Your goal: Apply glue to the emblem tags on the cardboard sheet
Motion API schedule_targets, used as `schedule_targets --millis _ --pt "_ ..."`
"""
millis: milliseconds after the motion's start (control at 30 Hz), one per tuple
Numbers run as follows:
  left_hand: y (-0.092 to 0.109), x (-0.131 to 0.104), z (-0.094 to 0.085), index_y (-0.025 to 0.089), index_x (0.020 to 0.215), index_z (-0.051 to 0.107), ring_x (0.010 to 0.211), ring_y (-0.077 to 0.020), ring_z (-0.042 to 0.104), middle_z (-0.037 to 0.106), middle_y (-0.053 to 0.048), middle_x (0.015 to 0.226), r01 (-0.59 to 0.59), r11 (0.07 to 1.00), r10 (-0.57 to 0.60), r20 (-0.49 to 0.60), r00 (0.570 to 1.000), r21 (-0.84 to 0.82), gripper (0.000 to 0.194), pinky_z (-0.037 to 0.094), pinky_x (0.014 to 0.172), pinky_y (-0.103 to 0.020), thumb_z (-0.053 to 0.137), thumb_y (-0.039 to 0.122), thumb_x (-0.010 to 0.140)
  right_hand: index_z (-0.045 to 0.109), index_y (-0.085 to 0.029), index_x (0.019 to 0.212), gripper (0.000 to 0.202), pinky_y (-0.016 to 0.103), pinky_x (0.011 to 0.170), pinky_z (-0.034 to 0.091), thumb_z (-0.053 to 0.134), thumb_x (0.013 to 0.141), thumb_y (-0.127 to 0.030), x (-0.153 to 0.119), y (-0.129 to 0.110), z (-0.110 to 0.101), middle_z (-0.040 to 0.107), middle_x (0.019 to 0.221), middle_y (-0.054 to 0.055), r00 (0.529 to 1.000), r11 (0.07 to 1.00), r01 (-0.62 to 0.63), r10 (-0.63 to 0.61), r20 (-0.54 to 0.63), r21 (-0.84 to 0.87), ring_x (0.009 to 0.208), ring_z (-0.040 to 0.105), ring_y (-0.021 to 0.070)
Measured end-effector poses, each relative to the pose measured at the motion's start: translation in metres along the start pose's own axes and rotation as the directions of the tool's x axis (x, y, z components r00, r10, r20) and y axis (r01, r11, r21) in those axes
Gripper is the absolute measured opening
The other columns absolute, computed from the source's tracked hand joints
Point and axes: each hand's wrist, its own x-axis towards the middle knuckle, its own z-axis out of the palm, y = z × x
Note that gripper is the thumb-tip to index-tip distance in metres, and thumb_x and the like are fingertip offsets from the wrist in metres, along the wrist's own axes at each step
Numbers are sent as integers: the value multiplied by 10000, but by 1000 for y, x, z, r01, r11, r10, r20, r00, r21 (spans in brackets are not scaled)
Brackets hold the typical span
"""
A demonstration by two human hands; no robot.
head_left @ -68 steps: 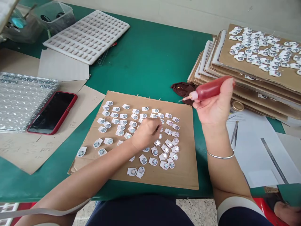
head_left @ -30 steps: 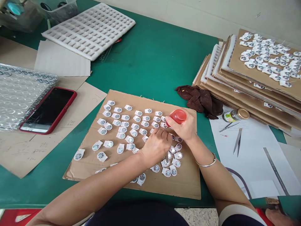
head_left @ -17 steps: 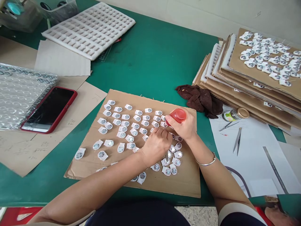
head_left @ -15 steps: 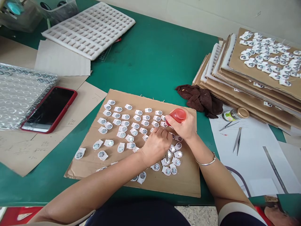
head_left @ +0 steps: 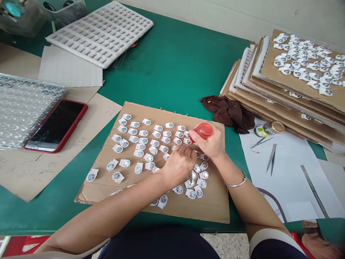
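A brown cardboard sheet lies on the green table in front of me, covered with several small white pieces with round metal centres. My right hand grips a red squeeze bottle, its tip pointing down at the pieces by my left fingers. My left hand rests curled on the pieces in the middle of the sheet, pinching or holding one down; what is under its fingers is hidden.
A stack of cardboard sheets carrying similar pieces sits at the right. A dark brown cloth, a small jar and tweezers on white paper lie near it. A red-cased phone, bubble wrap and a white foam tray lie left.
My right hand brought the red bottle down from beside the stack to the pieces by my left hand. Over the last second both hands have stayed almost still.
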Motion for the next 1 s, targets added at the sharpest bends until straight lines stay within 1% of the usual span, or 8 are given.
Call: schedule_targets --millis 367,600,733,1000 --pt "-1 0 1 121 667 520 632 -215 531 556 -87 658 -9 1000 10 -31 999 16 173 412 582 -325 430 -26 676 570 -204 714 237 324 672 489 643 746 -427 0 1 1 642 713 17 1000 1000 -7 7 -6 20 685 595 166" --pt "0 -1 0 113 700 531 659 -223 532 567 -103 685 0 1000 -1 11 1000 16 192 413 594 -335 413 -38 692 564 -207 720 240 332 679 487 639 749 -433 -1 2 2 637 723 17 1000 1000 -5 5 -26 23 688 591 169" --pt "0 -1 -1 114 688 531 670 -232 539 565 -105 688 3 1000 -3 16 1000 5 188 418 591 -339 415 -34 693 551 -217 706 236 349 670 489 630 758 -433 0 2 1 628 707 22 1000 1000 0 0 -21 9 673 581 177" --pt "-1 -1 -1 118 685 530 660 -213 538 567 -93 690 10 1000 -10 28 1000 -2 185 427 591 -331 416 -26 702 541 -218 702 226 353 675 491 627 762 -418 2 1 0 618 701 27 1000 1000 8 -8 -28 7 670 575 177"
